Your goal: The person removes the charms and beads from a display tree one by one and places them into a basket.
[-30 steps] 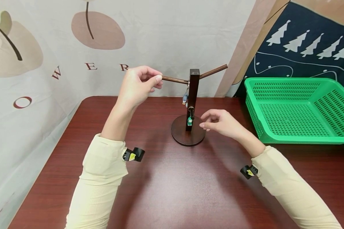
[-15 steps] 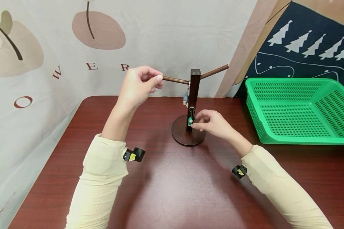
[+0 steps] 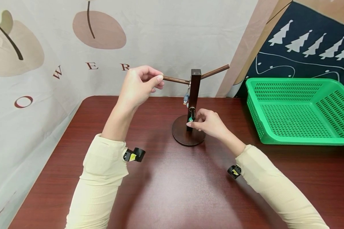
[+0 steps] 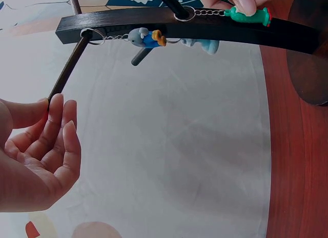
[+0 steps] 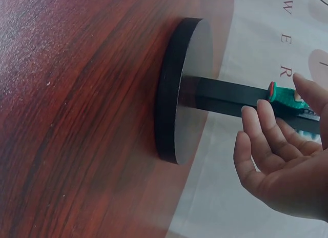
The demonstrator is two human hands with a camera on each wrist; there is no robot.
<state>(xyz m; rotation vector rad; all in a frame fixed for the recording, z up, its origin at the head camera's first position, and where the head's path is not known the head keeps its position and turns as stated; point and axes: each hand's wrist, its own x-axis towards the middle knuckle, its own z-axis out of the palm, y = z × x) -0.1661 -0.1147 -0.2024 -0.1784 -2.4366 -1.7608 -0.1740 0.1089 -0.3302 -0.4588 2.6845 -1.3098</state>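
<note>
A dark wooden stand [image 3: 194, 90] with a round base and several pegs stands upright at the far part of the table. My left hand [image 3: 138, 85] pinches the outer end of its upper left peg [image 3: 176, 79] between thumb and fingers. From that peg hangs a blue-grey figure keychain [image 4: 146, 38] on a ring and chain. A green figure keychain [image 4: 248, 16] hangs from the lower front peg [image 4: 170, 3]. My right hand [image 3: 211, 123] holds the green figure between thumb and fingers, its ring still around the peg. Behind the post, a pale blue figure [image 4: 207, 45] shows partly.
A green plastic basket [image 3: 301, 140] sits to the right on the reddish-brown table [image 3: 172, 190]. Another peg [image 3: 215, 71] sticks out to the upper right of the post. A printed cloth backdrop [image 3: 172, 35] hangs behind the table.
My right hand has moved left from beside the stand to the green keychain, and its thumb now covers part of it. The left hand stays on the peg.
</note>
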